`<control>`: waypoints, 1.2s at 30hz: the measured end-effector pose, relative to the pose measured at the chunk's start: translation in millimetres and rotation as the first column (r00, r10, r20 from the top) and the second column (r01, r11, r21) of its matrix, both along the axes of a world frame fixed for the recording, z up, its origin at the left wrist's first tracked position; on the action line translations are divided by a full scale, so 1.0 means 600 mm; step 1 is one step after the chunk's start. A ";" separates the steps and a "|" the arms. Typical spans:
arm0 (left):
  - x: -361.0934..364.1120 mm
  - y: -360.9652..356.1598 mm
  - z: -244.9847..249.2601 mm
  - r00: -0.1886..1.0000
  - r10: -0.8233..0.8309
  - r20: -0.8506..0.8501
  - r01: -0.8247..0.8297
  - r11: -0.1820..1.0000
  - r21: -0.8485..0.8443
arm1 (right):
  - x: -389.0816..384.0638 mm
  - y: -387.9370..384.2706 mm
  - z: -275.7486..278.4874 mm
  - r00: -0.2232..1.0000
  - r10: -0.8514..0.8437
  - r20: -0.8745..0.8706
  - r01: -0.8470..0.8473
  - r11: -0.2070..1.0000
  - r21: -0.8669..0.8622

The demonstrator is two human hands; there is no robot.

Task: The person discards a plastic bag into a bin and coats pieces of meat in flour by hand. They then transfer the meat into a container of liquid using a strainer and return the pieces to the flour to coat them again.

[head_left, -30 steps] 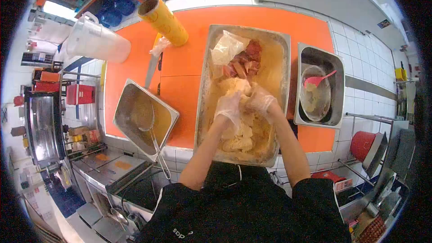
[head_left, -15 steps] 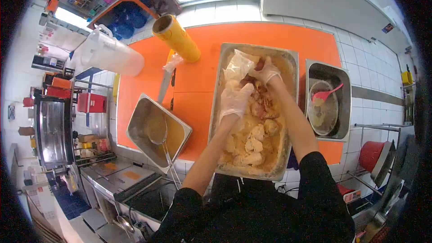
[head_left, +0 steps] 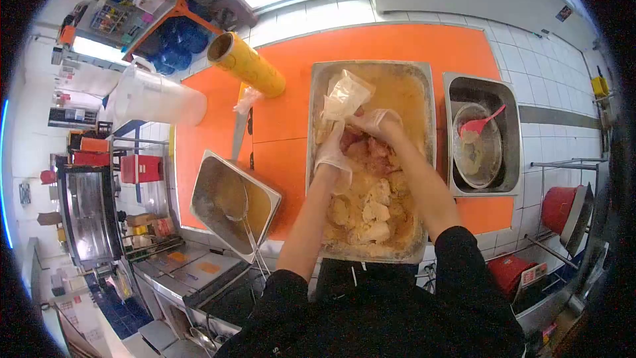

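Note:
A deep metal tray (head_left: pixel 429 159) holds pale breading flour, floured chicken pieces (head_left: pixel 376 211) and reddish raw chicken pieces (head_left: pixel 376 159). Over its far half, a clear plastic bag (head_left: pixel 348 95) with whitish contents or residue sticks up. Wearing a loose clear glove, my left hand (head_left: pixel 333 154) is closed at the bag's lower left, thumb uppermost. My right hand (head_left: pixel 379 124), gloved too, has its fingers curled in at the bag's lower right, just above the raw chicken. Folds of plastic and the gloves partly hide both sets of fingertips.
On the orange table (head_left: pixel 285 119) are a yellow film roll (head_left: pixel 255 69), a knife (head_left: pixel 239 134), and a plastic jug (head_left: pixel 162 96). A metal pan with a strainer (head_left: pixel 233 205) stands left; another pan (head_left: pixel 513 159) with a bowl and red scoop (head_left: pixel 478 126) stands right.
Both hands have drawn back from the far end of the tray, nearer to me. The bag now stands more exposed, and the raw chicken lies bunched below the hands. My view has shifted slightly.

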State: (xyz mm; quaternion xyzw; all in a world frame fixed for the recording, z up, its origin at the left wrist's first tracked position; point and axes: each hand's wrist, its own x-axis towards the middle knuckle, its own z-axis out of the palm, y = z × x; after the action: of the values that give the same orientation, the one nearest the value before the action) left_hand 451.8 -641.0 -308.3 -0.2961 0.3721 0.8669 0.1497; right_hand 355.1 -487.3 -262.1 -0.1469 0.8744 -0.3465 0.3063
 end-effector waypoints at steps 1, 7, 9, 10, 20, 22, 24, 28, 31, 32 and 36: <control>0.011 0.009 0.029 1.000 0.003 -0.001 -0.003 1.000 0.002 | 0.010 0.000 0.030 0.988 -0.024 0.152 0.023 1.000 0.009; 0.117 -0.027 0.016 0.971 -0.172 0.169 0.221 0.914 -0.339 | 0.094 0.028 -0.005 0.959 0.095 0.266 -0.113 0.992 0.052; 0.153 -0.026 0.081 0.891 -0.378 0.252 0.442 0.851 -0.285 | 0.102 0.028 0.041 0.959 0.264 0.099 -0.280 0.935 0.220; 0.168 -0.024 0.099 0.858 -0.450 0.247 0.503 0.835 -0.224 | 0.103 0.018 0.066 0.865 0.446 0.230 -0.499 0.805 0.320; 0.151 -0.012 0.087 0.901 -0.366 0.235 0.367 0.351 -0.861 | 0.072 0.017 -0.078 0.884 0.298 -0.361 -0.151 0.911 0.384; 0.143 0.001 0.162 0.913 -0.329 0.241 0.356 0.355 -0.865 | 0.112 0.002 -0.064 0.950 0.241 -0.200 -0.176 0.939 0.296; 0.145 0.003 0.185 0.939 -0.244 0.244 0.329 0.421 -0.845 | 0.144 0.004 -0.048 0.984 0.171 -0.054 -0.156 0.965 0.212; 0.213 -0.006 0.191 0.722 -0.633 0.278 0.048 -0.355 -0.934 | 0.111 0.061 0.033 0.981 0.134 -0.141 -0.125 0.990 0.073; 0.284 0.002 0.129 0.835 -0.471 0.284 0.330 0.016 -0.944 | -0.006 0.081 0.030 0.967 0.166 -0.195 -0.037 0.844 0.535; 0.317 0.003 0.057 0.860 -0.427 0.279 0.346 0.086 -0.934 | -0.033 0.098 -0.002 0.920 0.206 -0.334 0.016 0.830 0.558; 0.316 0.011 0.149 0.713 -0.517 0.473 0.592 0.083 -0.802 | -0.025 0.112 -0.172 0.853 0.302 -0.426 -0.034 0.846 0.531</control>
State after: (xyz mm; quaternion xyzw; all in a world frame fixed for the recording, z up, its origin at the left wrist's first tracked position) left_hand 641.3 -634.4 -218.8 -0.1902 0.8677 0.3620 0.2828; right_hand 340.2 -419.9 -365.2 -0.2239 0.9655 -0.0267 0.1301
